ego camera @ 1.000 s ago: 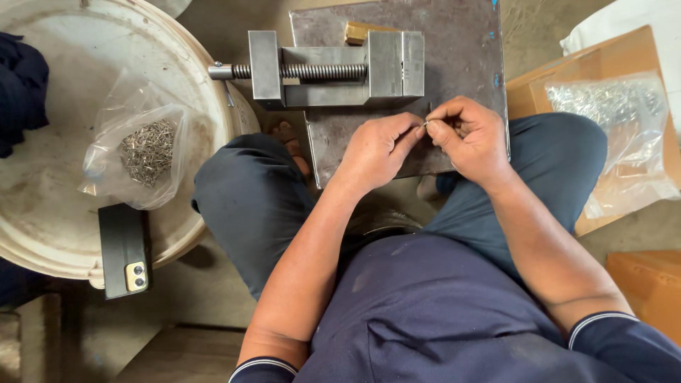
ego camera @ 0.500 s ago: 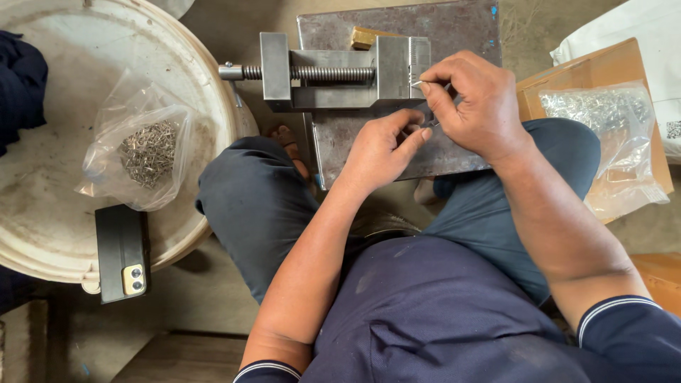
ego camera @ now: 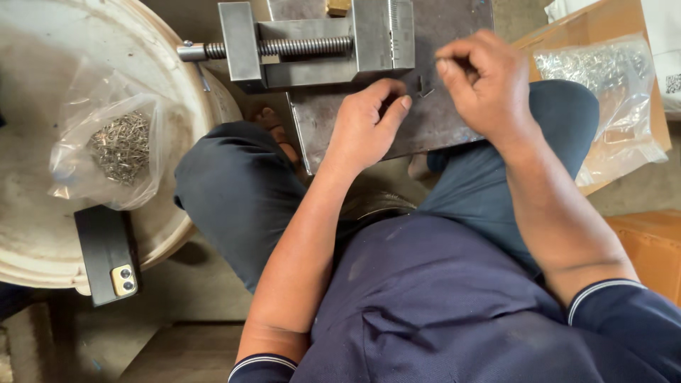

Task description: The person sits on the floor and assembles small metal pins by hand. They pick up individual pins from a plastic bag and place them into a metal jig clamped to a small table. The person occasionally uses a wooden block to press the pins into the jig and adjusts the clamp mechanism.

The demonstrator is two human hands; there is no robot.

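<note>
Since half a second ago your right hand [ego camera: 482, 81] has drawn back from the grey steel machinist's vise [ego camera: 319, 42] at 12 o'clock, fingertips pinched; on what, you cannot tell. Your left hand [ego camera: 369, 124] rests loosely curled on the dull grey steel plate [ego camera: 454, 120]. A small bent metal clip [ego camera: 424, 88] lies there between them, thin and dark.

grey steel vise [ego camera: 316, 46] on a dull grey plate [ego camera: 440, 106]; cream-white tub [ego camera: 177, 142]; black phone [ego camera: 106, 252] with gold camera corner; navy trousers [ego camera: 234, 198]; brown cardboard box [ego camera: 649, 248].
</note>
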